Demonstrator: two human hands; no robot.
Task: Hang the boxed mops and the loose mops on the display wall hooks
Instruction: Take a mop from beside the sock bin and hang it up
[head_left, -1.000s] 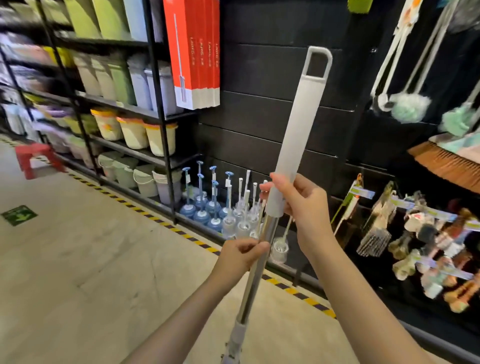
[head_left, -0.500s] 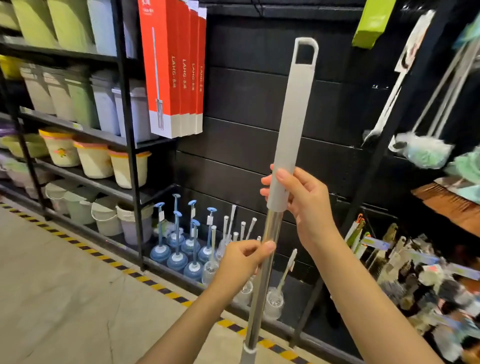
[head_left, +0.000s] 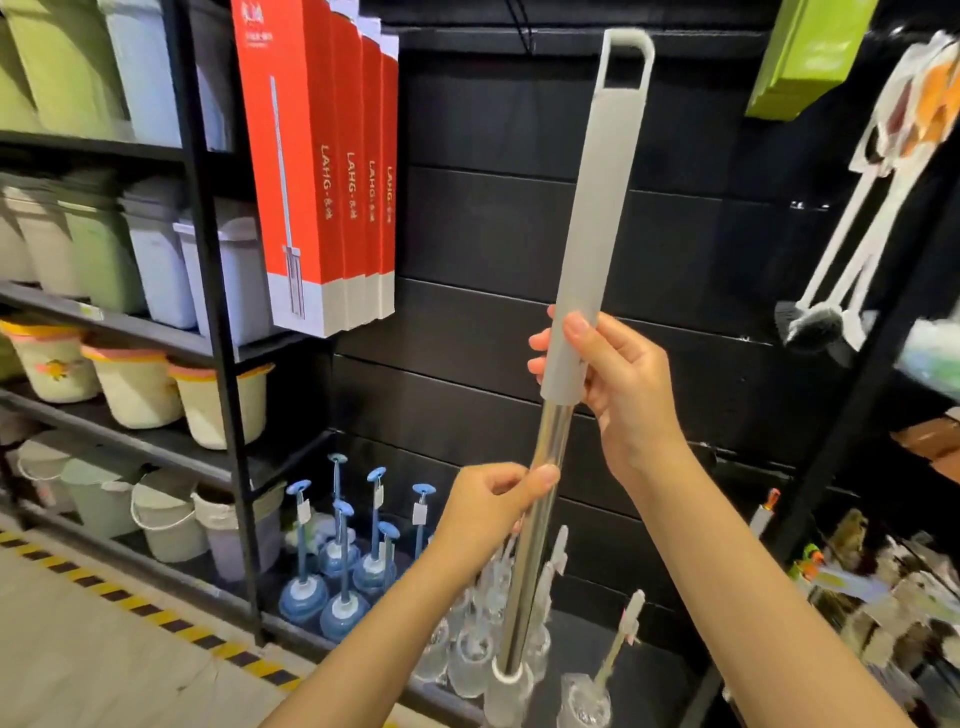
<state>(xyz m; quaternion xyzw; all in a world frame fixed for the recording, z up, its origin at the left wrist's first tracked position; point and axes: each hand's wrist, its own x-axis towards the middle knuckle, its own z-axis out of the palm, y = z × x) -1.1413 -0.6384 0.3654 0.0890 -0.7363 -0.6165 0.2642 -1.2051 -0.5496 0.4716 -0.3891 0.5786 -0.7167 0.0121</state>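
The loose mop (head_left: 582, 291), probably light and stiff with a slick metal shaft, is standing nearly upright before the black display wall (head_left: 493, 234), hanging loop topmost, as the right hand (head_left: 618, 379) is gripping its grey sleeve and the left hand (head_left: 493, 506) is pinching the shaft below.

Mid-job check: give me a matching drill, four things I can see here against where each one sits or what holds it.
Things:
1. grey mop grip
2. steel mop pole
3. red mop boxes
4. blue plungers

Places:
A. standing low by the black wall
B. held by the left hand
C. hanging up left of the mop
D. held by the right hand

Pairs: 1-D, 2-B, 3-C, 4-A
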